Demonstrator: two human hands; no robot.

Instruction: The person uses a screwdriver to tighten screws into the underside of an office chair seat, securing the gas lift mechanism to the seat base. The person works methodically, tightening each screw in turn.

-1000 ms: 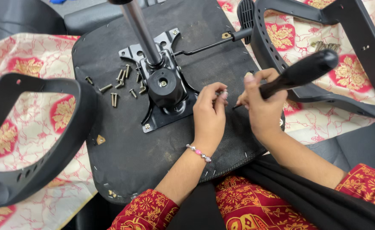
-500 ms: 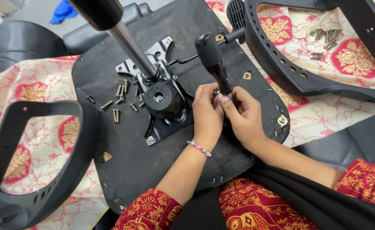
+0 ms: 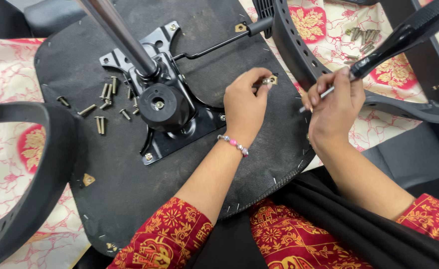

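At the far left one black armrest [image 3: 25,184] curved over the patterned cloth [image 3: 10,149]. Beside it lay the upturned black seat base [image 3: 115,199], with about nine loose bolts [image 3: 100,124] scattered on it left of the single black tilt mechanism [image 3: 162,107], from which one chrome gas cylinder [image 3: 115,30] rose. The left hand [image 3: 244,107], wearing a beaded bracelet [image 3: 232,144], pinched a small bolt [image 3: 268,80] at a brass-coloured insert near the seat's edge. The right hand [image 3: 334,112] was closed around a black-handled screwdriver [image 3: 403,37], tip just right of that bolt. A second armrest [image 3: 299,55] and another small heap of bolts [image 3: 361,37], too bunched to count, lay farther right.
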